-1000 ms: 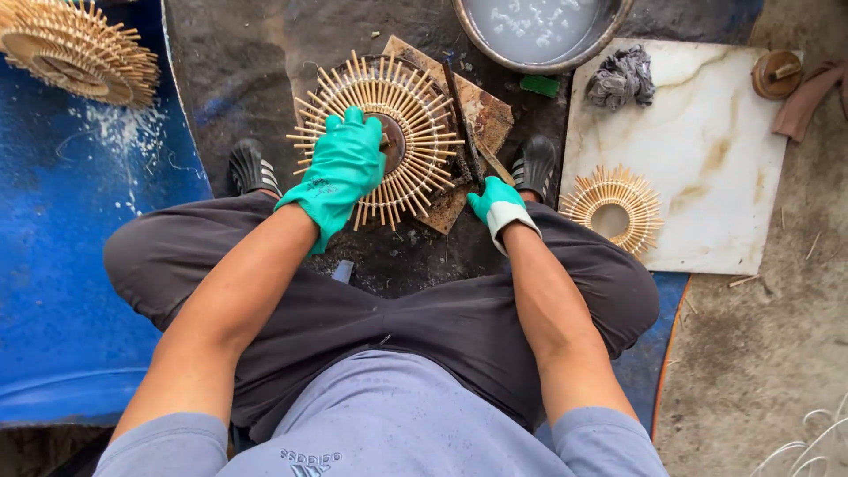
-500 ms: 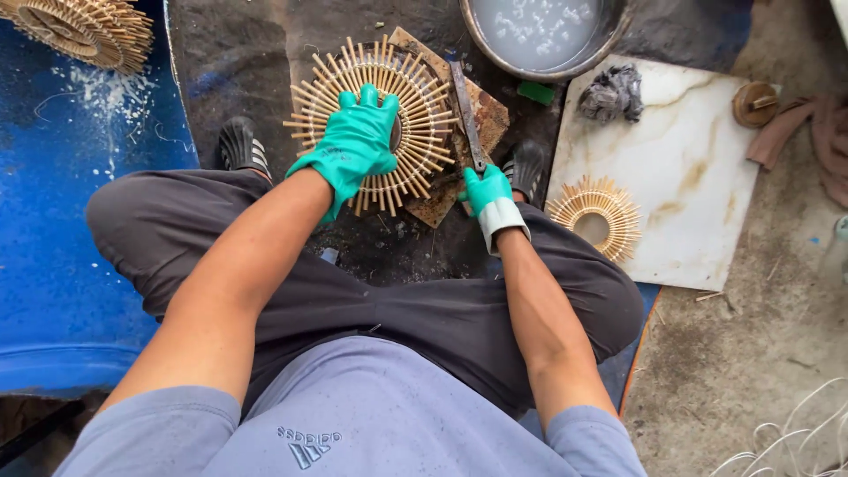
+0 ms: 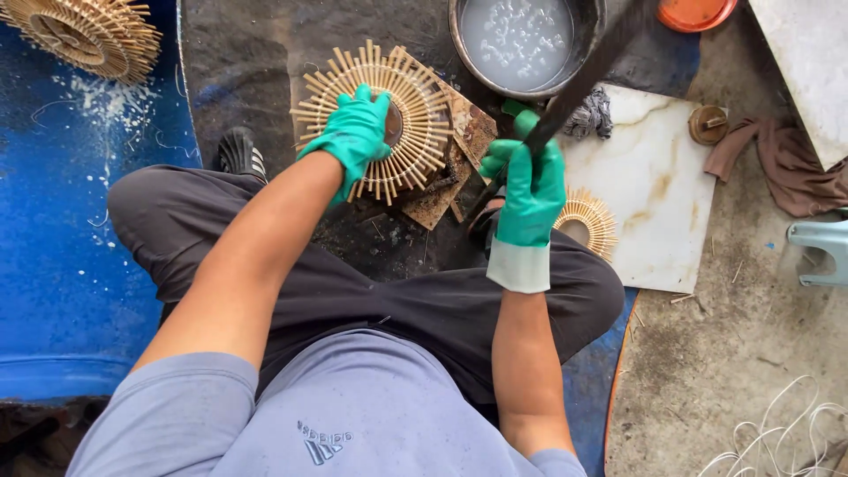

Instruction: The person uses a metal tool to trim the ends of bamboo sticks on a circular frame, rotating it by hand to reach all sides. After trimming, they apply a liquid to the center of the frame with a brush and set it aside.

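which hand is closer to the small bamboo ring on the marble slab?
Right. The right hand grips a long dark blade just beside the small bamboo ring; the left hand presses the big sunburst ring further away.

Your left hand [image 3: 353, 132] pins bamboo sunburst ring [image 3: 375, 119] on wooden block [image 3: 459, 150]; ring's spokes crowd every side there. Your right hand [image 3: 528, 181] grips raised dark blade [image 3: 574, 88], slanting across metal basin [image 3: 521, 44]; no clean path above basin. Small ring [image 3: 590, 216], grey rag [image 3: 594, 115] clutter white slab [image 3: 654, 194]. Slab's middle bare. Open passage: blue tarp [image 3: 62, 265] at your left, concrete floor [image 3: 733, 353] at your right.
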